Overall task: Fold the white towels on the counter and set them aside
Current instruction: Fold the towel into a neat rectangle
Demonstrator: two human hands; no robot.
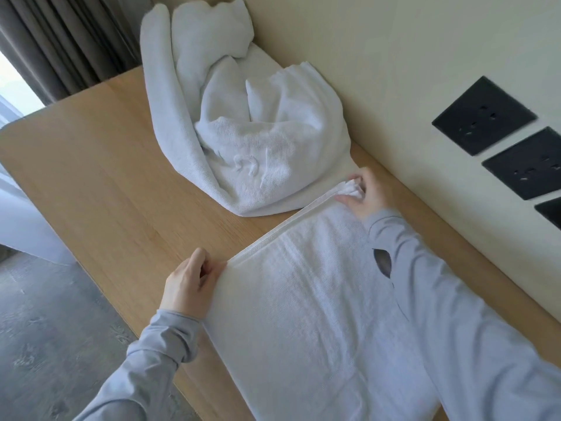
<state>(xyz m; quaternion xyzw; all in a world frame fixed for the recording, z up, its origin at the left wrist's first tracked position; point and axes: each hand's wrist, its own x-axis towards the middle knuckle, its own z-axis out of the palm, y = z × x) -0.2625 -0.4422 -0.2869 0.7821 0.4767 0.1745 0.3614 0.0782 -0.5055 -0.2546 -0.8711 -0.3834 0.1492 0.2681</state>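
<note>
Towel (306,314) squared flat on the table (100,177), first fold in hand.
Left hand (189,287) pinches the 9 o'clock corner, right hand (362,194) the 12 o'clock; next likely needs both corners drawn over evenly.

Both grey-sleeved arms are extended forward; left hand (189,285) and right hand (365,194) are closed, fingers (349,185) pinched.

- Light wood counter (100,165) runs along cream wall (379,56), right.
- Black socket plates (484,115) on that wall.
- Grey curtain (63,41) far left; daylight beside it.
- Grey mottled floor (45,329), near left.
</note>
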